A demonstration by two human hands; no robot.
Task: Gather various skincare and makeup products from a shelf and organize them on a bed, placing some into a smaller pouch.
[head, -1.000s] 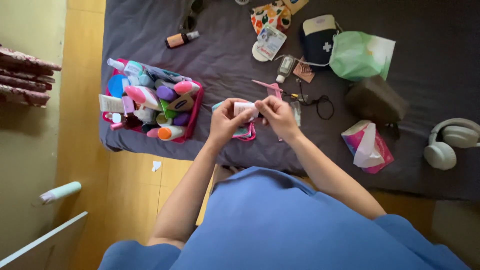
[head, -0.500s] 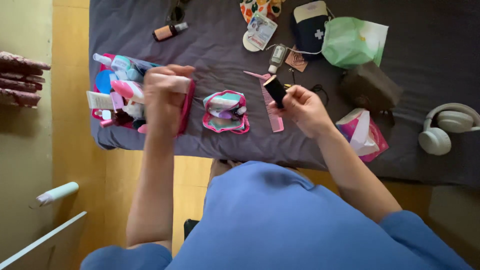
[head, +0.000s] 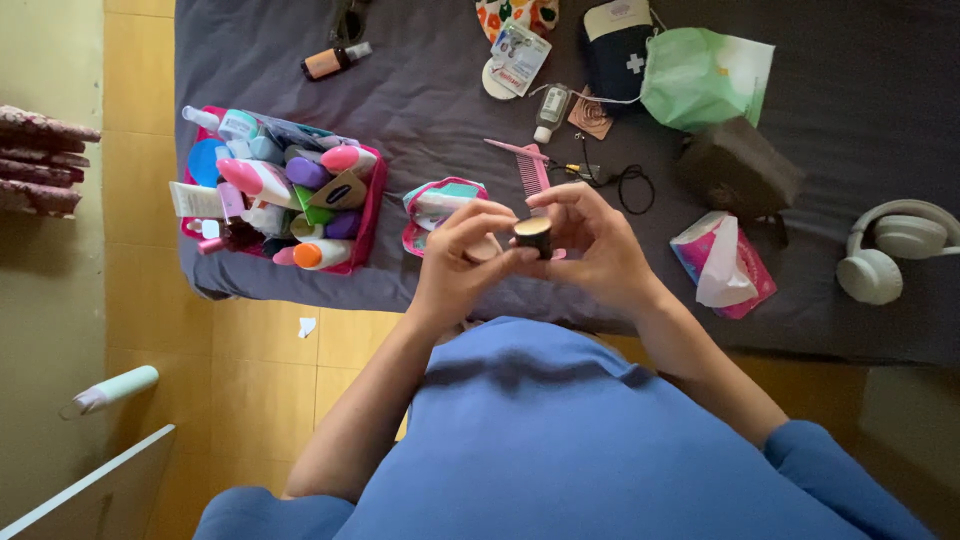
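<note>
Both my hands meet over the front edge of the dark grey bed cover [head: 440,110]. My right hand [head: 595,250] holds a small black cylinder [head: 534,237] with a tan end facing up. My left hand [head: 462,258] pinches the same cylinder from the left with its fingertips. Just behind my left hand lies a small open pink and teal pouch [head: 440,203] with small tubes inside. A pink comb [head: 528,165] lies behind my hands.
A pink basket [head: 372,215] crammed with bottles and tubes stands at the left. At the right lie a tissue pack [head: 725,275], a brown pouch [head: 740,175], a green bag [head: 700,80] and white headphones [head: 895,260]. Yellow floor lies below the bed edge.
My left hand has come back from the pink basket, leaving the pale tube there, and joined my right hand on the black cylinder, which my right hand has turned end-up.
</note>
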